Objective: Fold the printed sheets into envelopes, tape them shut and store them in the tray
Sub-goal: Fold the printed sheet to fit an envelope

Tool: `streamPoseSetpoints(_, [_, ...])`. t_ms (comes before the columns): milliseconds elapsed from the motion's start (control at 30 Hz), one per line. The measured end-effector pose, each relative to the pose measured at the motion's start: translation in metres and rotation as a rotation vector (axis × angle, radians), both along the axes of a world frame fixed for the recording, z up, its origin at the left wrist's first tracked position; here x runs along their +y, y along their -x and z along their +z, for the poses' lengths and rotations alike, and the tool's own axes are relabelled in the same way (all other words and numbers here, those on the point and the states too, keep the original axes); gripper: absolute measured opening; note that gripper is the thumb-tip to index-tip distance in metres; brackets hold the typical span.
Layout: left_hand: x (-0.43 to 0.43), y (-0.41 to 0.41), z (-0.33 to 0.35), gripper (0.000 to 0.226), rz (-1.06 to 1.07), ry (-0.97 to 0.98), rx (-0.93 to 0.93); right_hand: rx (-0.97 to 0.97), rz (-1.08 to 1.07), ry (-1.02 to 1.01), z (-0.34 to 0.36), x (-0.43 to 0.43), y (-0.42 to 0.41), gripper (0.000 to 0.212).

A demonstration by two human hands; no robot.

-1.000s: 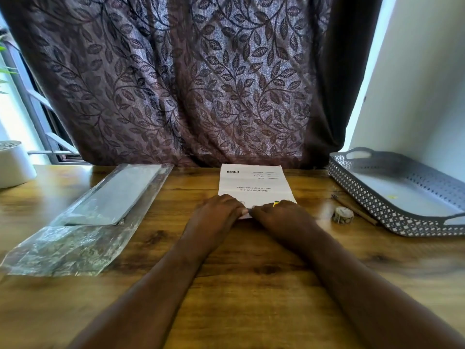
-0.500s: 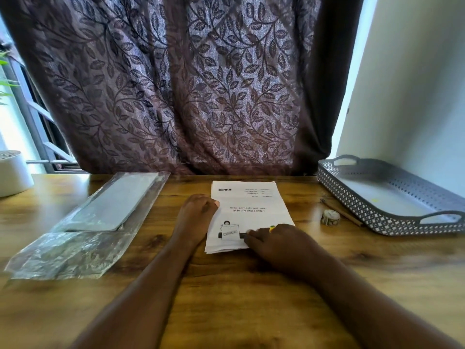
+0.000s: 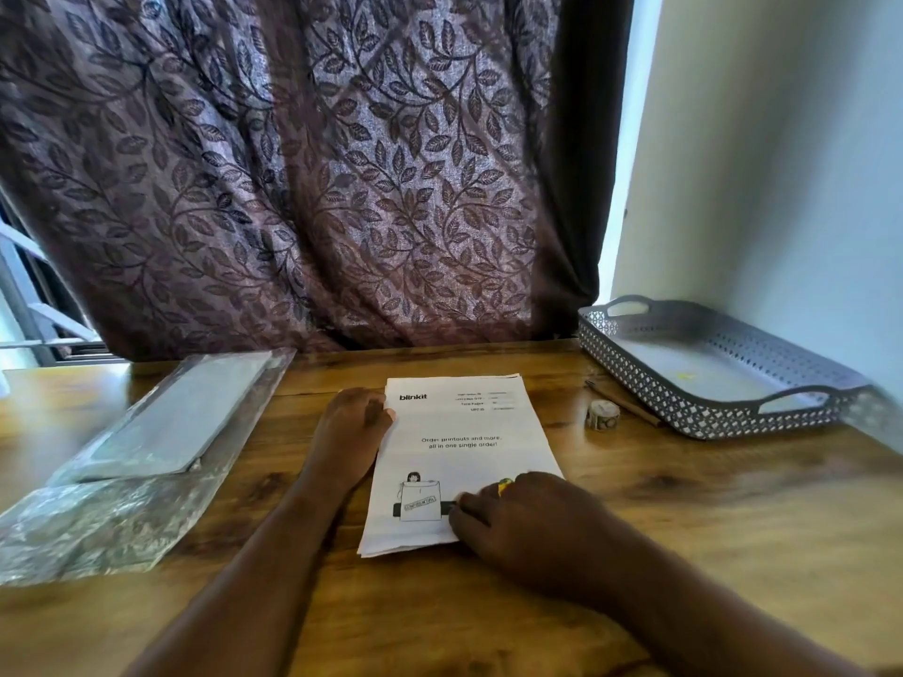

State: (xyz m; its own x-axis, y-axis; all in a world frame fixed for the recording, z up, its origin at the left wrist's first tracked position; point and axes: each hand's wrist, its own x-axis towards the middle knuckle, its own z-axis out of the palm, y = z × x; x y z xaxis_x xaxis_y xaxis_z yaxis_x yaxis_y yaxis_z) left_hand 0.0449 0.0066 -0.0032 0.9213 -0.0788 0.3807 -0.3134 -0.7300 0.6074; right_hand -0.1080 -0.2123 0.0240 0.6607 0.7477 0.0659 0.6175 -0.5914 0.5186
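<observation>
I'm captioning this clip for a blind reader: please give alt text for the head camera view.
Two bare hands press a printed sheet flat on a wooden table, the left hand at its left edge, the right hand on its near right corner. A tape roll and grey tray sit right, a plastic bag left.

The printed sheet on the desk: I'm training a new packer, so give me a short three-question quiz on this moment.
1. True or false: the tray already holds a finished envelope.
2. Which hand rests at the printed sheet's far left edge?
A. left hand
B. right hand
3. What small item lies between the sheet and the tray?

Key:
1. False; no envelope is in it.
2. A.
3. The tape roll.
</observation>
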Motion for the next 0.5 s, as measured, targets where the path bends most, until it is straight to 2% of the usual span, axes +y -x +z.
streamPoseSetpoints(133, [0.007,-0.028,-0.024,0.049,0.026,-0.026,0.090,0.024,0.032,-0.109,0.002,-0.005,0.002,0.042])
streamPoseSetpoints(200, [0.000,-0.012,-0.007,0.048,0.013,-0.031,0.087,0.082,-0.009,-0.219,0.009,-0.004,0.002,0.064])
streamPoseSetpoints(267, [-0.006,-0.003,0.003,0.047,0.014,-0.024,0.106,0.171,-0.125,-0.428,0.014,-0.009,-0.004,0.076])
streamPoseSetpoints(333, [-0.009,-0.003,0.006,0.061,0.032,-0.066,0.152,0.165,-0.205,-0.731,0.010,-0.017,-0.020,0.066])
streamPoseSetpoints(400, [-0.010,-0.005,0.003,0.070,0.039,-0.150,0.179,0.142,-0.314,-0.973,0.001,-0.030,-0.049,0.044])
streamPoseSetpoints(500, [-0.012,-0.008,0.002,0.069,0.053,-0.238,0.201,0.098,-0.582,-1.076,-0.009,-0.047,-0.096,0.036])
